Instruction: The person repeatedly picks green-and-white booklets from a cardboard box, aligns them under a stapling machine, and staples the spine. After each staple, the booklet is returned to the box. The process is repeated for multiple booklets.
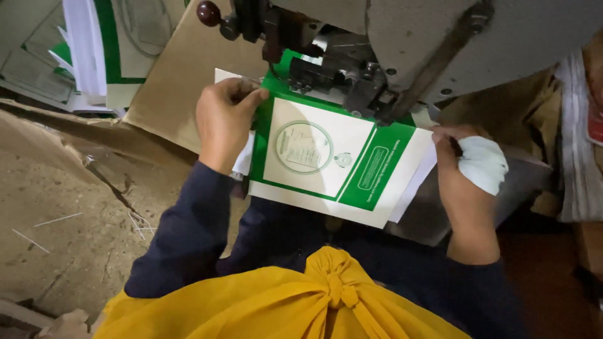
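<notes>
A flat green and white printed card cover [333, 160] lies at the centre, its far edge under a grey machine, with a pale circular emblem on its white panel and a rounded label box on its green right band. More green and white printed sheets [88, 50] stack at far left.

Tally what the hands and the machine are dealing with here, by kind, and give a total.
Green and white booklets under the machine head: 1
Grey machines: 1
White cloths, bunched in the right hand: 1
Stacks of white sheets, upper left: 1
The left hand grips the booklet's edge.
Total: 4
</notes>
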